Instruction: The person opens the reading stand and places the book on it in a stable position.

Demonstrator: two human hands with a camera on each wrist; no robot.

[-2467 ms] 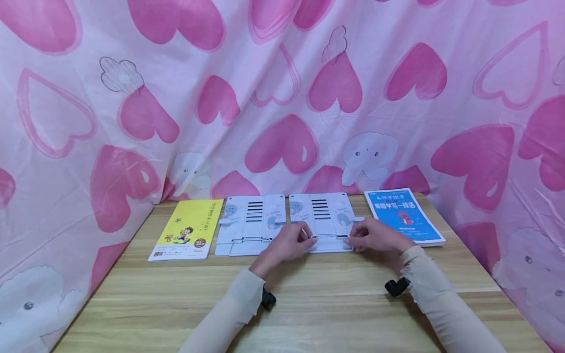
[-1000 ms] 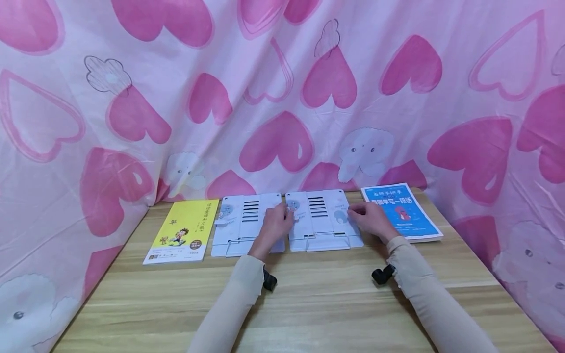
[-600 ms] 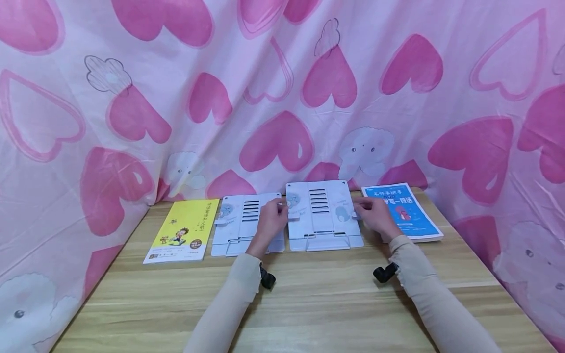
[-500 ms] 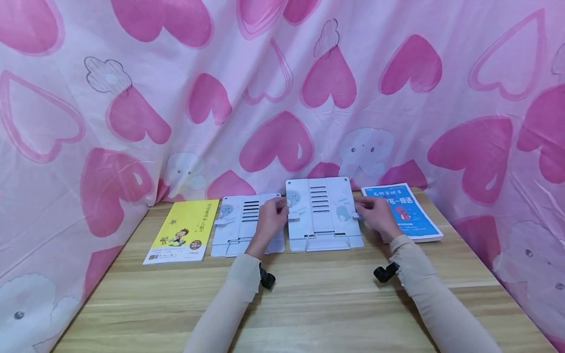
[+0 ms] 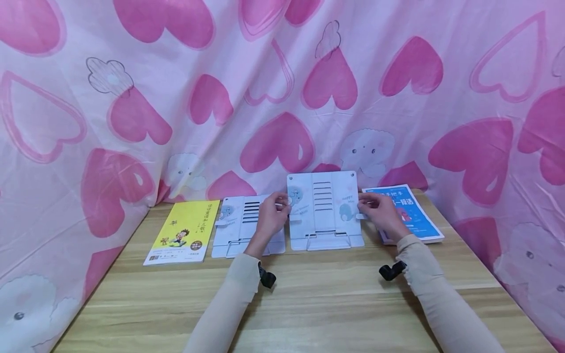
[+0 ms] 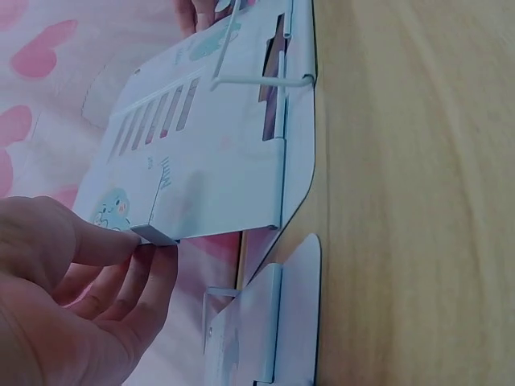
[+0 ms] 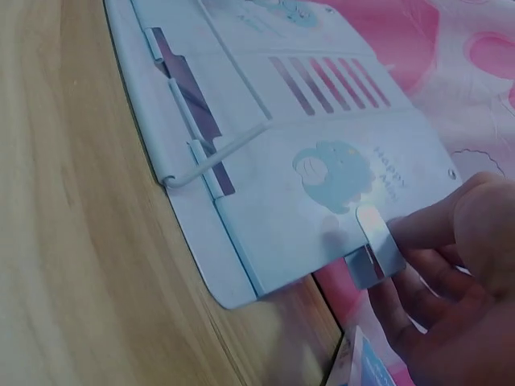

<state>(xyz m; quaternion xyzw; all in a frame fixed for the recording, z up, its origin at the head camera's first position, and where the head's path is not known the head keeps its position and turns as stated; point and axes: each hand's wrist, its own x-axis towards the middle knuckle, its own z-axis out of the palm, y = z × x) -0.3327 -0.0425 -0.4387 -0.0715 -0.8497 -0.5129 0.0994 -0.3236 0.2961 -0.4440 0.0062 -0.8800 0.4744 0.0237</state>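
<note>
A pale blue-white book stand (image 5: 304, 213) with dark slots and cartoon prints has its back panel tilted up from its base, which rests on the table. My left hand (image 5: 272, 216) pinches the panel's left edge, thumb in front and fingers behind, beside a small metal page clip (image 6: 153, 235). My right hand (image 5: 383, 215) grips the right edge the same way near the other page clip (image 7: 380, 240). A bent wire rest (image 7: 229, 151) sits along the stand's lower front. Left of it lies a matching second book stand (image 5: 229, 233), folded flat and partly covered by my left hand.
A yellow book (image 5: 183, 230) lies at the left of the wooden table (image 5: 318, 299), and a blue book (image 5: 417, 220) at the right, partly behind my right hand. A pink heart-patterned curtain (image 5: 273, 63) hangs directly behind the table.
Both hands have moved from the wire rest at the right stand's front up to its side edges. Its back panel has risen from flat to tilted. The other stand and books stay put.
</note>
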